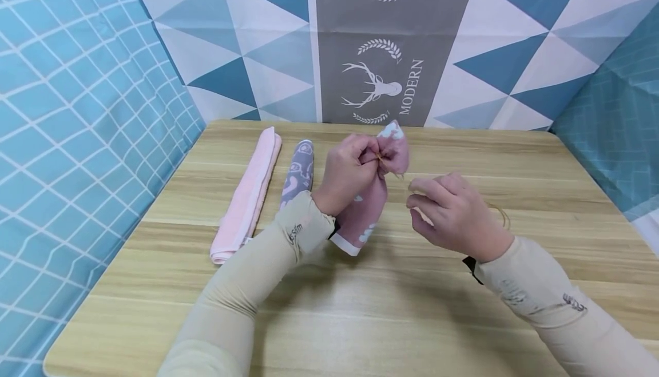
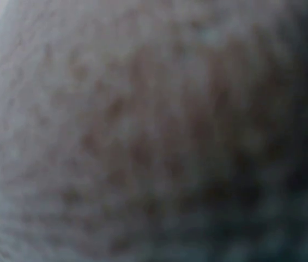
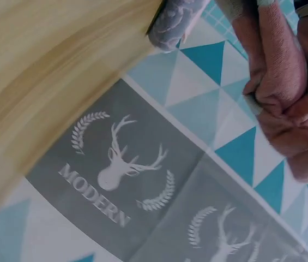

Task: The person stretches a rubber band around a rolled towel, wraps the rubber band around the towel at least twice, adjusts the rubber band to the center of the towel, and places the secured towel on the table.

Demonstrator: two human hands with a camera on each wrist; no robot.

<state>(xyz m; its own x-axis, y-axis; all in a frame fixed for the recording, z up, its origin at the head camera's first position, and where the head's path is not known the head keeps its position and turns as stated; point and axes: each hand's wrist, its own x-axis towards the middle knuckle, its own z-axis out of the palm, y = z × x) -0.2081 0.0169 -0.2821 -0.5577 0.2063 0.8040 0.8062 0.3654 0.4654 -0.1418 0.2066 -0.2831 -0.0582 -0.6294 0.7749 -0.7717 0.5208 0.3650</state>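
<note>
Mauve towel (image 1: 369,208) flaring either side of left grip (image 1: 348,172) pinching it, right grip (image 1: 455,214) loosely curled

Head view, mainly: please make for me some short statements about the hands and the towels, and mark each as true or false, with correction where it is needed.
1. The left hand grips the dusty-pink patterned towel. True.
2. The right hand is apart from that towel. True.
3. The dusty-pink patterned towel is smooth along its whole length. False: it is gathered at the left hand's fingers, where a thin yellowish band shows.
4. The light-pink towel lies to the left of the grey patterned towel. True.
5. The grey patterned towel is spread out wide. False: it is folded or rolled narrow.
</note>
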